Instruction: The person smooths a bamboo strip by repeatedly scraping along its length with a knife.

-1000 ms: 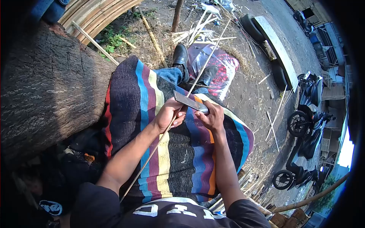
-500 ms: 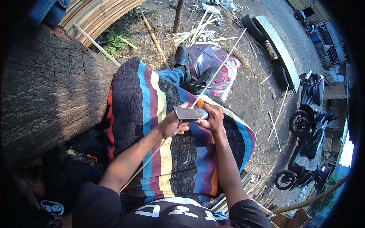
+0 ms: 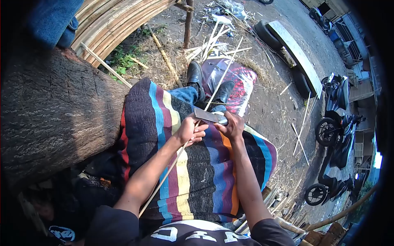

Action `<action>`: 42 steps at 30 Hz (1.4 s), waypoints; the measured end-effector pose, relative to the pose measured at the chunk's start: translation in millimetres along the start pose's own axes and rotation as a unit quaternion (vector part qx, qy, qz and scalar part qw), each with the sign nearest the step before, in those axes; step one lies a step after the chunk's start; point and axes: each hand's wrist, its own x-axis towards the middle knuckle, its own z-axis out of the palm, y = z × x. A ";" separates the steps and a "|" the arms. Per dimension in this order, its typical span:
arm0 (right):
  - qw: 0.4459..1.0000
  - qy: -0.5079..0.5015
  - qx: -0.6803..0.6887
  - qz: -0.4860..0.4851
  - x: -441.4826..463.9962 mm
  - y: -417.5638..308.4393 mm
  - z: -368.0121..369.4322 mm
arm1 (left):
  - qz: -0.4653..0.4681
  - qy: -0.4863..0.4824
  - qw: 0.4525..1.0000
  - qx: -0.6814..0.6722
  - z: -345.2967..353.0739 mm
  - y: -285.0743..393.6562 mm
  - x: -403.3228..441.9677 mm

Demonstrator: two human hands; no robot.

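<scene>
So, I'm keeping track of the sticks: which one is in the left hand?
The long thin stick slanting through the left hand and crossing beneath the blade; the crossed pair of sticks lies on the ground instead.

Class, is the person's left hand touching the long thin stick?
Touching: the head view shows the left hand curled around the thin stick, which runs out on both sides.
</scene>
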 end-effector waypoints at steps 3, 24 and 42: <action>0.999 -0.046 -0.014 -0.021 -7.8 -13.7 -8.9 | -0.005 -0.003 1.000 -0.016 -9.2 -14.3 -12.4; 0.996 0.081 -0.011 -0.036 6.5 11.0 -21.3 | -0.052 -0.065 0.993 -0.084 28.1 -0.6 -8.6; 0.971 0.048 0.129 0.198 3.3 6.3 -39.3 | -0.019 -0.193 0.946 -0.258 11.6 1.7 -11.0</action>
